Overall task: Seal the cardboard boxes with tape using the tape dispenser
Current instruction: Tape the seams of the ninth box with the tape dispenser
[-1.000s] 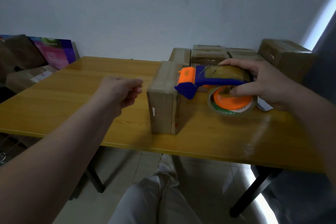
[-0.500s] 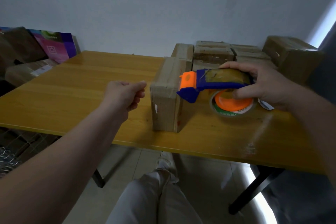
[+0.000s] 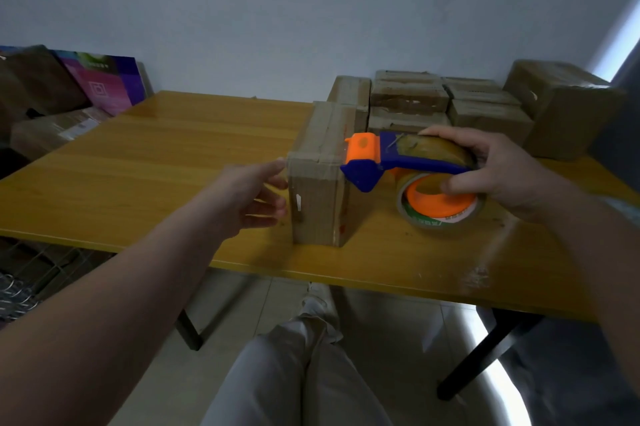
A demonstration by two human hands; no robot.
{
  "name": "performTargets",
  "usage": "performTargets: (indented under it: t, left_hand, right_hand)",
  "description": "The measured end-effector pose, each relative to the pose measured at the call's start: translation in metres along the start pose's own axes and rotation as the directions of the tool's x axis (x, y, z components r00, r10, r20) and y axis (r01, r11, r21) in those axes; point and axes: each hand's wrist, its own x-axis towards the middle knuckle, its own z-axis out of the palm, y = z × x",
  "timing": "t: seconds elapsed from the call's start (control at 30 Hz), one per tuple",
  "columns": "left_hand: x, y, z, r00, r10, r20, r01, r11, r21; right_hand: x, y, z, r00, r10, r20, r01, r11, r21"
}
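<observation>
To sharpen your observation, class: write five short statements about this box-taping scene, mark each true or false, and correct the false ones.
1. The right hand grips the tape dispenser. True.
2. The left hand holds scissors. False: it is open and holds nothing, beside the nearest cardboard box.
3. The dispenser's orange end is at the top of that box. True.
4. The table is white. False: it is yellow wood.
5. More boxes are stacked at the table's far right. True.
</observation>
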Motion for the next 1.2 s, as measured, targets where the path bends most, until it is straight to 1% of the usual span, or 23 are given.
performTargets:
  t: [0.07, 0.1, 0.13, 0.17, 0.23, 0.27, 0.33, 0.4, 0.53, 0.6, 0.63, 0.67, 0.7, 0.73, 0.77, 0.8, 0.83, 0.9, 1.0, 1.07, 1.2]
  left_hand:
    - [-0.003, -0.005, 0.001, 1.0, -0.029, 0.008, 0.028, 0.993, 0.117]
    - [-0.004, -0.007, 0.002, 1.0, -0.011, -0.017, 0.014, 0.99, 0.143]
    - [-0.004, -0.008, 0.004, 0.996, 0.047, -0.072, -0.038, 0.991, 0.128]
    - [-0.004, -0.008, 0.005, 0.98, 0.134, -0.147, -0.122, 0.989, 0.086]
    - [-0.009, -0.002, 0.009, 0.92, 0.273, -0.281, -0.293, 0.956, -0.032]
    - [-0.013, 0.002, 0.012, 0.909, 0.308, -0.282, -0.345, 0.934, -0.091]
    - [-0.022, 0.003, 0.021, 0.915, 0.349, -0.204, -0.38, 0.913, -0.145]
    - [-0.026, -0.001, 0.027, 0.921, 0.36, -0.15, -0.377, 0.921, -0.098]
    - [-0.021, 0.004, 0.022, 0.931, 0.347, -0.114, -0.356, 0.932, -0.068]
    - [-0.016, 0.011, 0.015, 0.912, 0.4, -0.091, -0.403, 0.915, -0.013]
    - [-0.014, 0.014, 0.012, 0.892, 0.447, -0.072, -0.442, 0.894, 0.07]
    - [-0.012, 0.017, 0.009, 0.862, 0.504, -0.046, -0.481, 0.845, 0.235]
    - [-0.009, 0.02, 0.006, 0.829, 0.559, -0.002, -0.495, 0.735, 0.464]
    - [-0.008, 0.022, 0.004, 0.797, 0.6, 0.071, -0.482, 0.561, 0.673]
    - [-0.007, 0.024, 0.003, 0.761, 0.627, 0.167, -0.481, 0.372, 0.794]
    - [-0.006, 0.026, 0.003, 0.726, 0.635, 0.263, -0.509, 0.24, 0.827]
    - [-0.007, 0.027, 0.005, 0.697, 0.631, 0.342, -0.552, 0.167, 0.817]
    - [-0.009, 0.029, 0.008, 0.655, 0.616, 0.437, -0.611, 0.091, 0.787]
    - [-0.008, 0.027, 0.012, 0.617, 0.603, 0.506, -0.634, -0.001, 0.774]
    - [-0.007, 0.024, 0.013, 0.595, 0.606, 0.529, -0.649, -0.025, 0.76]
    - [-0.009, 0.025, 0.015, 0.599, 0.605, 0.524, -0.636, -0.038, 0.771]
  right_hand:
    - [-0.001, 0.002, 0.0, 1.0, -0.008, -0.001, 0.008, 1.0, -0.001]
    - [-0.002, 0.002, 0.001, 1.0, -0.014, -0.004, 0.014, 1.0, 0.0]
    - [-0.002, 0.002, 0.002, 1.0, -0.017, -0.012, 0.017, 1.0, 0.003]
    - [-0.003, 0.003, 0.003, 1.0, -0.016, -0.023, 0.016, 1.0, 0.005]
    - [-0.003, 0.004, 0.006, 0.999, -0.014, -0.037, 0.014, 1.0, 0.009]
    - [-0.002, 0.004, 0.007, 0.999, -0.013, -0.039, 0.014, 1.0, 0.012]
    - [-0.001, 0.003, 0.01, 0.999, -0.014, -0.039, 0.015, 1.0, 0.013]
    - [-0.001, 0.002, 0.013, 0.999, -0.012, -0.048, 0.013, 1.0, 0.011]
    - [0.002, 0.001, 0.025, 0.996, -0.033, -0.081, 0.035, 0.999, 0.014]
    - [0.005, 0.0, 0.034, 0.993, -0.066, -0.103, 0.068, 0.998, 0.016]
    - [0.006, 0.0, 0.039, 0.99, -0.074, -0.12, 0.078, 0.997, 0.03]
    - [0.008, 0.0, 0.045, 0.987, -0.079, -0.14, 0.086, 0.995, 0.047]
    - [0.01, -0.001, 0.049, 0.984, -0.083, -0.16, 0.093, 0.994, 0.059]
    - [0.011, -0.001, 0.053, 0.981, -0.084, -0.173, 0.096, 0.993, 0.065]
    - [0.012, -0.002, 0.055, 0.98, -0.084, -0.18, 0.097, 0.993, 0.068]
    - [0.013, -0.002, 0.057, 0.98, -0.085, -0.182, 0.099, 0.992, 0.072]
    - [0.012, -0.003, 0.056, 0.98, -0.084, -0.182, 0.099, 0.992, 0.076]
    - [0.01, -0.002, 0.054, 0.981, -0.077, -0.18, 0.093, 0.992, 0.082]
    - [0.006, -0.001, 0.046, 0.983, -0.067, -0.173, 0.077, 0.996, 0.053]
    - [0.004, -0.003, 0.04, 0.985, -0.067, -0.16, 0.072, 0.997, 0.024]
    - [0.002, -0.011, 0.029, 0.991, -0.085, -0.105, 0.079, 0.995, -0.057]
